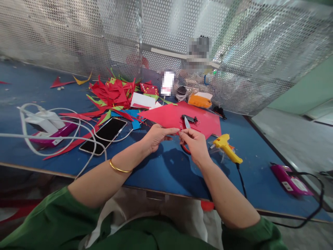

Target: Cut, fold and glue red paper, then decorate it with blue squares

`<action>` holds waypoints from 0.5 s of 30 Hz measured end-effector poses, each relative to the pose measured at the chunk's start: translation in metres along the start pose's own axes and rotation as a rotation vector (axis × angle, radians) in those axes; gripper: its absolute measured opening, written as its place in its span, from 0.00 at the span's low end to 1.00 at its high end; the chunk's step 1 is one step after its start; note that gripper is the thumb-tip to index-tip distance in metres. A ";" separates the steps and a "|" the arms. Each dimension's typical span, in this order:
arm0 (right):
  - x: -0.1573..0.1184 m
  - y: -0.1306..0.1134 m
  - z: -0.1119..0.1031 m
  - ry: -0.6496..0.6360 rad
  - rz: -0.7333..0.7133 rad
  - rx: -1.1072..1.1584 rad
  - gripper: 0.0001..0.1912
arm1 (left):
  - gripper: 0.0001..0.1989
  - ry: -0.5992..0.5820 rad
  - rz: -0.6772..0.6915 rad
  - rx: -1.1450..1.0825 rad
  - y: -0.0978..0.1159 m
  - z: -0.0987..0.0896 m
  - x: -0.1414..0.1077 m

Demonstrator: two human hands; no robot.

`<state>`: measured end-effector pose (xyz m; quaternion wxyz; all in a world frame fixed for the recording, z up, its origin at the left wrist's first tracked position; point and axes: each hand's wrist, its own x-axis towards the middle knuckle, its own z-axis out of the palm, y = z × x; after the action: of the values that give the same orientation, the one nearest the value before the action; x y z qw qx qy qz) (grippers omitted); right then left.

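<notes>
My left hand point(156, 136) and my right hand point(194, 140) meet fingertip to fingertip over the front edge of a large red sheet point(166, 116). Both have thumb and fingers pinched together. Whatever lies between the fingertips is too small to make out. Scissors with red handles point(185, 149) lie partly under my right hand, their blade point(186, 122) pointing away. A small black object point(191, 119) rests on the sheet beside the blade. To the right of my right hand lies a yellow glue gun point(227, 147).
Red and green scraps point(114, 92) are heaped at the back left. A black phone point(105, 135) and white cables point(24, 128) lie left. Purple power strips point(59, 133) sit left and right. A perforated screen point(166, 31) stands behind; a person shows beyond it.
</notes>
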<state>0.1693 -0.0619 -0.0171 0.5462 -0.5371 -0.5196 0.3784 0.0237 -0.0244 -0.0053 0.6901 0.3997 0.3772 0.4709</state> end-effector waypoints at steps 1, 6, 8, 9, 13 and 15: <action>0.000 0.000 0.000 -0.005 -0.005 -0.032 0.11 | 0.07 -0.006 -0.002 0.017 0.000 0.000 0.000; 0.003 -0.001 -0.007 -0.037 -0.024 -0.273 0.14 | 0.07 0.059 0.037 0.035 0.000 -0.002 0.003; 0.005 -0.002 -0.013 -0.043 -0.030 -0.423 0.14 | 0.09 0.095 0.047 0.021 0.002 -0.004 0.005; 0.006 -0.003 -0.016 -0.040 -0.033 -0.514 0.13 | 0.09 0.110 0.050 0.012 0.004 -0.005 0.006; 0.006 -0.004 -0.023 -0.006 -0.007 -0.911 0.12 | 0.07 0.152 0.053 -0.024 0.009 -0.010 0.009; 0.004 -0.002 -0.023 -0.003 0.028 -1.067 0.15 | 0.05 0.167 0.045 -0.036 0.011 -0.011 0.009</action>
<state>0.1919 -0.0629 -0.0119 0.1914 -0.7464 -0.6336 0.0697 0.0127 -0.0110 -0.0011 0.6526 0.3546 0.4159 0.5248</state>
